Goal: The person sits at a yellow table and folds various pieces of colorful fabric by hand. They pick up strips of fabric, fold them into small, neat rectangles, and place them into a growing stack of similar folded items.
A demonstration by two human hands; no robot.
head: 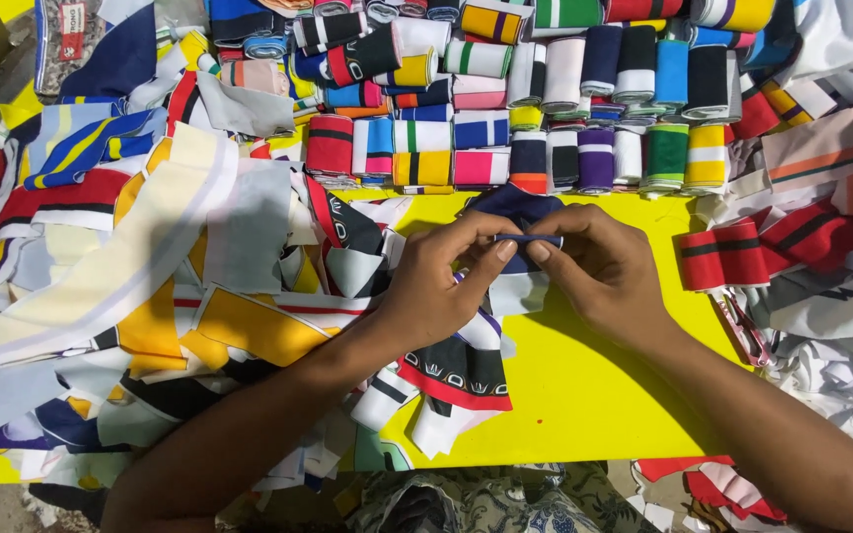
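Observation:
My left hand (443,276) and my right hand (599,268) meet over the yellow table (584,385). Together they pinch a narrow navy-blue fabric strip (528,239) between thumbs and forefingers, held level. A white and navy piece of the same cloth (515,288) hangs below the strip between the hands. More navy cloth (517,204) lies just behind the fingers. Under my left wrist lies a black, red and white patterned scrap (458,373).
Rows of rolled striped fabric bands (545,148) in many colours fill the far side. A loose heap of cut fabric scraps (140,257) covers the left. Red-striped bands (727,255) and white cloth (841,336) lie at the right, with scissors (745,331) beside them.

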